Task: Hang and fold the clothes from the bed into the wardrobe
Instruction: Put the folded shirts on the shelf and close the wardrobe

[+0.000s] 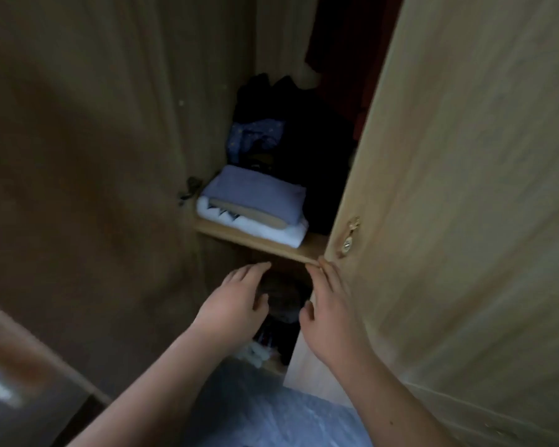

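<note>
Fingers [255,269] of the left hand [236,304] spread apart, empty, beneath a light wooden wardrobe shelf [265,241]; the right hand [329,317] is likewise spread, its fingertips touching the shelf's front edge. On the shelf sits a folded stack of clothes [255,204]: a grey-blue garment over a tan piece and a white one. Behind it lie a blue star-print fabric [255,137] and dark garments [304,124]. A pale wooden wardrobe door [465,188] with a brass lock [349,238] stands open at right.

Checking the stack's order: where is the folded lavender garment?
Head view, centre: folded lavender garment tops the white folded pile on the wardrobe shelf, above both hands.
</note>
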A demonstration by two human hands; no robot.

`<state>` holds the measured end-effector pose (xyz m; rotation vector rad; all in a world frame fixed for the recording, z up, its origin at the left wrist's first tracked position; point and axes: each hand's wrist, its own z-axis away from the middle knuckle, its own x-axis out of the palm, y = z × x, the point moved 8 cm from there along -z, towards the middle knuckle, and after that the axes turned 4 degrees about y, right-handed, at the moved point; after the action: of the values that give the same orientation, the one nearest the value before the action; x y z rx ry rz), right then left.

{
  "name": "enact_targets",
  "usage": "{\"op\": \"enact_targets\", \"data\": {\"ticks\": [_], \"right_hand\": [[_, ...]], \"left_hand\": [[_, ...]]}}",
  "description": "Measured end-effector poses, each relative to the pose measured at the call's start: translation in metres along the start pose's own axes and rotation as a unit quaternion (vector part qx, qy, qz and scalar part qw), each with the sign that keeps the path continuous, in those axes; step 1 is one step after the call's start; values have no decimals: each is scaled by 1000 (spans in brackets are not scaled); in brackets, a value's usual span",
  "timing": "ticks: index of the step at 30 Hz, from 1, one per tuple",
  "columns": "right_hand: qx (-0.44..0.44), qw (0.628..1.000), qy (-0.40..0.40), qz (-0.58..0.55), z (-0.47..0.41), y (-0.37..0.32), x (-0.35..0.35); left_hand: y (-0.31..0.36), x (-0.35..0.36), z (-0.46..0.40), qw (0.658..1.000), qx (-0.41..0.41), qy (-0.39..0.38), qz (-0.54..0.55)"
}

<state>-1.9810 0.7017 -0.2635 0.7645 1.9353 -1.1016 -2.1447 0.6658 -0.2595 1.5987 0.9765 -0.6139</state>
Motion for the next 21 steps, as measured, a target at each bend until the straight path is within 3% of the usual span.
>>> {"op": "enact_targets", "data": {"ticks": [5, 12, 16, 21], "right_hand": [[-32, 993, -82, -75, 53, -70, 35], [-74, 967, -199, -140, 81, -180, 77], [-67, 966, -211, -131, 72, -208, 82], [-22, 967, -218, -131, 52, -225, 87]], "left_hand": [[-64, -64, 113, 992, -113, 23, -52], [-150, -191, 217, 955, -242, 168, -35], [-199, -236, 197, 924, -289, 243, 57], [-229, -243, 131, 944, -241, 158, 159]]}}
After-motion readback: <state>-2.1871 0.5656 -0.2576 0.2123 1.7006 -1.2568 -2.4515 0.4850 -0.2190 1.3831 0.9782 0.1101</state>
